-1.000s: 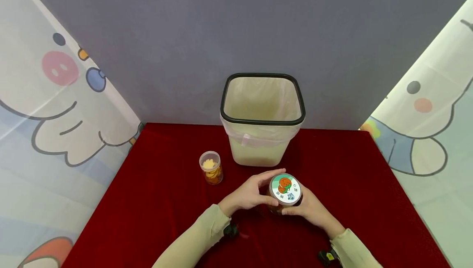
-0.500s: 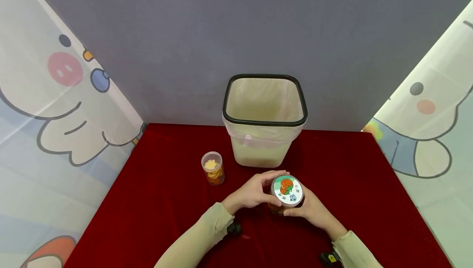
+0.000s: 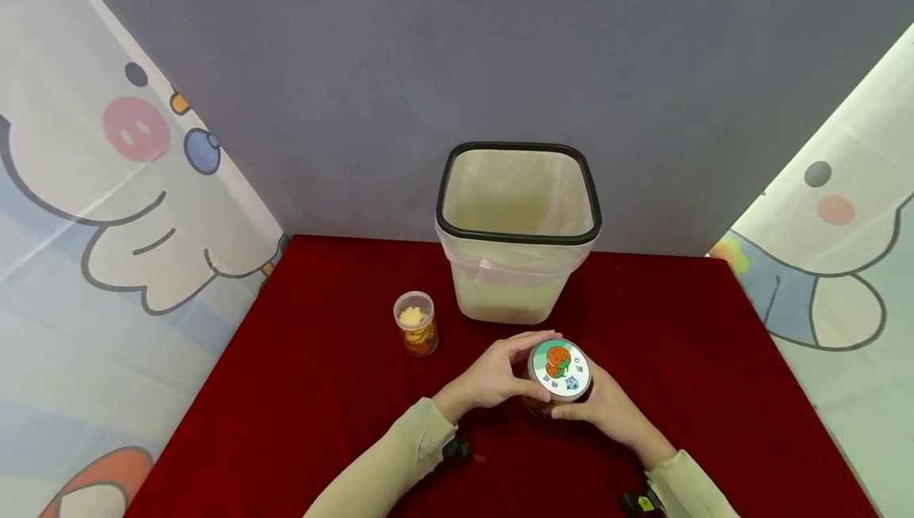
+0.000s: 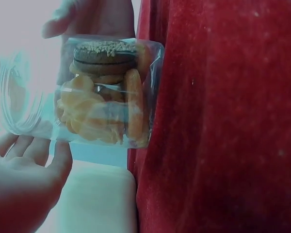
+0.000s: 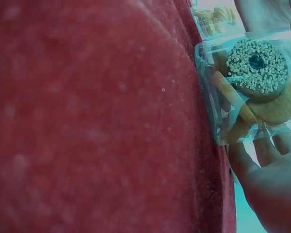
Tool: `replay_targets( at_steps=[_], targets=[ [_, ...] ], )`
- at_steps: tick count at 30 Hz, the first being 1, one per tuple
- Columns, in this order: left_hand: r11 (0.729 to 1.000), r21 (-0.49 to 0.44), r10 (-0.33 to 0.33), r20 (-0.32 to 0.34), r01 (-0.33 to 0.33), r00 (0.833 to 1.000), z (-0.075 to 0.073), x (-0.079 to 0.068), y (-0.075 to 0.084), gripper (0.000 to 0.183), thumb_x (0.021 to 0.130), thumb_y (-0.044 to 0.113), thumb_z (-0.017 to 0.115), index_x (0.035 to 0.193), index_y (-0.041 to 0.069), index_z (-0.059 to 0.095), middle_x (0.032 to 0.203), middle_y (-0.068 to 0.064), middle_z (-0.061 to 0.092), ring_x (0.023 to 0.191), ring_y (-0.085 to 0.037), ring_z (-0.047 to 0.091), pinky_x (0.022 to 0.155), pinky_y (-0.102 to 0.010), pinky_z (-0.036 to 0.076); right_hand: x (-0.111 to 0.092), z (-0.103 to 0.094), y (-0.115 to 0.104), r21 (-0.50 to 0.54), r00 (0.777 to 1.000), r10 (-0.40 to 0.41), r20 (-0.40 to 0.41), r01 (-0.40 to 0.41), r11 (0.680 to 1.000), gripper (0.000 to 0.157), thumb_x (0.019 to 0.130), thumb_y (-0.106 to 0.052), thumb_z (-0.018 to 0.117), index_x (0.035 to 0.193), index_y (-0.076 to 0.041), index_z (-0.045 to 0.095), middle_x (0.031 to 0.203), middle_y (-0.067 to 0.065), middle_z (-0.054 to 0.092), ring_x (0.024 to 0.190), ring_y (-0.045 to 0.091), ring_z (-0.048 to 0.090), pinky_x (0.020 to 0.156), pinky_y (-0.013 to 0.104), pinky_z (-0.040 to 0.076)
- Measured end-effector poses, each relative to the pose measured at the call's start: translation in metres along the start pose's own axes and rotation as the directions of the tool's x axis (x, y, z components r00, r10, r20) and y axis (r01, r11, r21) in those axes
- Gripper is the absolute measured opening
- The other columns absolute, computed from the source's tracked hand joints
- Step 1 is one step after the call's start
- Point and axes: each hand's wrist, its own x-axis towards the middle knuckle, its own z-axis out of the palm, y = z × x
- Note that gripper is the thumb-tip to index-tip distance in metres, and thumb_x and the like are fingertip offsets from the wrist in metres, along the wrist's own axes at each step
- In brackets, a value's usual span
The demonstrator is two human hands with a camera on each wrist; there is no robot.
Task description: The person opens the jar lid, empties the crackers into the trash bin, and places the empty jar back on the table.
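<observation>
A clear plastic jar of cookies (image 3: 560,370) stands on the red cloth in the head view, topped by a round lid with orange fruit printed on a white and green label. My left hand (image 3: 496,375) curves round its left side, thumb at the near edge of the lid. Lower on the opposite side, my right hand (image 3: 614,411) grips the jar's body. Through the wall of the cookie jar (image 4: 104,97), the left wrist view shows a dark sandwich cookie above pale swirled ones. A nut-topped ring cookie (image 5: 257,65) shows in the right wrist view.
A smaller clear jar (image 3: 417,326) without a lid, holding yellow cookies, stands to the left. Behind the hands is a cream bin (image 3: 507,288) with a black rim and a thin liner. Red cloth (image 3: 321,391) covers the table, against a grey wall (image 3: 357,90).
The whole head view has shifted slightly, so everything sits a little further right. Both hands keep the same hold on the lidded jar, whose lid looks the same.
</observation>
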Motion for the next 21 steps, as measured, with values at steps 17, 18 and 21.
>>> replay_targets(
  at_steps=[17, 18, 21],
  targets=[
    [0.999, 0.021, -0.027, -0.132, 0.03, 0.991, 0.013, -0.007, 0.015, 0.077, 0.075, 0.005, 0.077, 0.142, 0.008, 0.039, 0.141, -0.006, 0.043, 0.126, -0.014, 0.043, 0.103, -0.029, 0.034, -0.001, 0.0, -0.001, 0.016, 1.0, -0.003, 0.005, 0.003, 1.0, 0.097, 0.065, -0.023, 0.086, 0.144, -0.028, 0.031, 0.136, -0.005, 0.046, 0.122, 0.012, 0.045, 0.097, 0.018, 0.033],
    [0.999, 0.017, -0.028, -0.14, 0.03, 0.99, 0.014, -0.007, 0.016, 0.078, 0.075, 0.005, 0.077, 0.142, 0.009, 0.039, 0.141, -0.004, 0.043, 0.126, -0.015, 0.043, 0.103, -0.029, 0.034, -0.001, 0.0, -0.001, 0.016, 1.0, -0.007, 0.005, 0.007, 1.0, 0.096, 0.065, -0.022, 0.086, 0.144, -0.028, 0.031, 0.136, -0.005, 0.047, 0.122, 0.012, 0.045, 0.097, 0.018, 0.033],
    [0.999, -0.006, -0.035, -0.167, 0.034, 0.985, 0.017, -0.009, 0.028, 0.077, 0.076, 0.005, 0.077, 0.142, 0.01, 0.039, 0.141, -0.004, 0.043, 0.127, -0.019, 0.043, 0.103, -0.03, 0.033, -0.001, -0.001, -0.001, 0.022, 1.0, -0.021, 0.012, 0.021, 1.0, 0.095, 0.066, -0.022, 0.086, 0.144, -0.028, 0.031, 0.136, -0.003, 0.047, 0.121, 0.013, 0.045, 0.096, 0.019, 0.034]
  ],
)
